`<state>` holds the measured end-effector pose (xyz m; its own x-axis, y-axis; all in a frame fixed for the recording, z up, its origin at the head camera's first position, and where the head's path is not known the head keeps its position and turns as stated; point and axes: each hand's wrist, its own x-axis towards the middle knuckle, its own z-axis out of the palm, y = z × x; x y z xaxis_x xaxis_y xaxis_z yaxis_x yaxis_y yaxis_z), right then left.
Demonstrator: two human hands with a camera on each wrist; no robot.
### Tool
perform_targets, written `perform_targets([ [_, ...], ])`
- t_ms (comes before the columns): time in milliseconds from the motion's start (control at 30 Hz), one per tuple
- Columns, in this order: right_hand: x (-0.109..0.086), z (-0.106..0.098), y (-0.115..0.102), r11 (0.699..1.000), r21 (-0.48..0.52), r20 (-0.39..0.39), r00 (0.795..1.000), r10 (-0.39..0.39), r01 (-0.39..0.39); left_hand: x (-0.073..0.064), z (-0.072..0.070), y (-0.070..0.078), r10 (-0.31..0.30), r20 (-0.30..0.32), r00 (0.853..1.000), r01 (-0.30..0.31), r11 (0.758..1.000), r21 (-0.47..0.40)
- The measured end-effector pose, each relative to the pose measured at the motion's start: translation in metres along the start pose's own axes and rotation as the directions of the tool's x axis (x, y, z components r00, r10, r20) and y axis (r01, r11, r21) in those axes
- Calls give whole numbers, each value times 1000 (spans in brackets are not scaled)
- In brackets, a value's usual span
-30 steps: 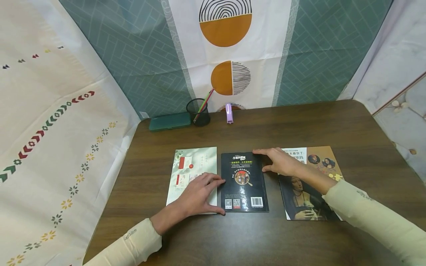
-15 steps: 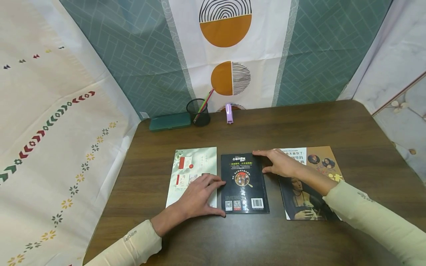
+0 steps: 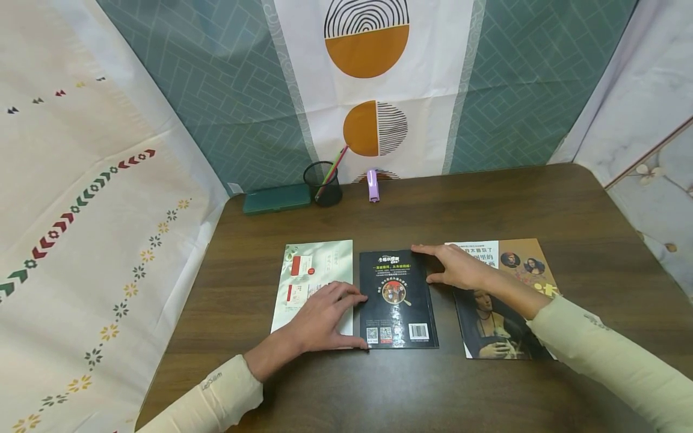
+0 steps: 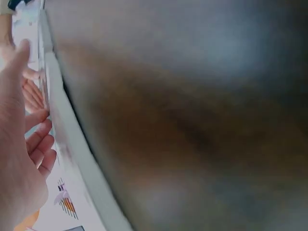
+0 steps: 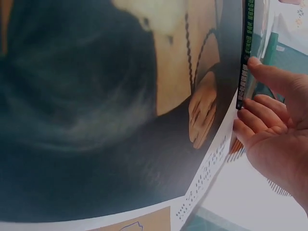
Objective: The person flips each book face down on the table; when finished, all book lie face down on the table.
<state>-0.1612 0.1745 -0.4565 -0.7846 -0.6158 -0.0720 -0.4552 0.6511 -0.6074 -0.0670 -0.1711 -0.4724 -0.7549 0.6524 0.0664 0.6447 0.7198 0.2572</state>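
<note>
A thin black book (image 3: 397, 313) lies back cover up in the middle of the wooden table (image 3: 400, 391). My left hand (image 3: 327, 316) reaches over a pale green book (image 3: 303, 252), its fingertips and thumb touching the black book's left edge. At the upper right corner of the black book my right hand (image 3: 457, 263) touches the edge, index finger along the top and thumb at the side. The right forearm crosses a larger book with a painted portrait (image 3: 487, 328). In the right wrist view, the fingers meet the black book's spine (image 5: 244, 72).
At the back of the table are a green case (image 3: 277, 198), a black mesh pen cup (image 3: 327, 191) with pencils, and a purple stapler (image 3: 373, 185). Patterned cloth (image 3: 249, 90) hangs behind the table.
The black book has slid very slightly towards my body, with both hands staying at its edges. The two other books keep their places.
</note>
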Motion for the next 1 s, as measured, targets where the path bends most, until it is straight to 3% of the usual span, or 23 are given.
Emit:
perform_targets([
  [100,-3,-4,1,999,31,-24,1000,10,-9,5,-5,-3,-32,-6,999,32,995,-94],
  [167,-6,-10,1,998,63,-52,999,13,-10,10,-8,-5,-70,-9,997,67,978,-199],
  [233,-8,-15,3,996,93,-85,996,12,-4,17,-12,-7,-106,-15,994,95,942,-322],
  [300,-11,-22,5,992,128,-114,993,16,-1,24,-17,-8,-136,-13,991,116,891,-438],
  [367,-14,-28,10,985,171,-135,990,38,-14,33,-20,-9,-156,-13,988,128,851,-510],
  [533,-25,-44,24,967,253,-187,979,81,-32,55,-23,-6,-191,-5,982,151,788,-597],
  [667,-38,-55,35,958,283,-231,966,117,-48,76,-21,2,-167,5,986,129,743,-656],
  [833,-56,-67,48,945,309,-237,954,185,-106,100,-11,20,-81,11,997,66,718,-692],
  [1000,-76,-75,66,929,328,-239,937,255,-169,117,4,44,3,63,998,41,732,-680],
])
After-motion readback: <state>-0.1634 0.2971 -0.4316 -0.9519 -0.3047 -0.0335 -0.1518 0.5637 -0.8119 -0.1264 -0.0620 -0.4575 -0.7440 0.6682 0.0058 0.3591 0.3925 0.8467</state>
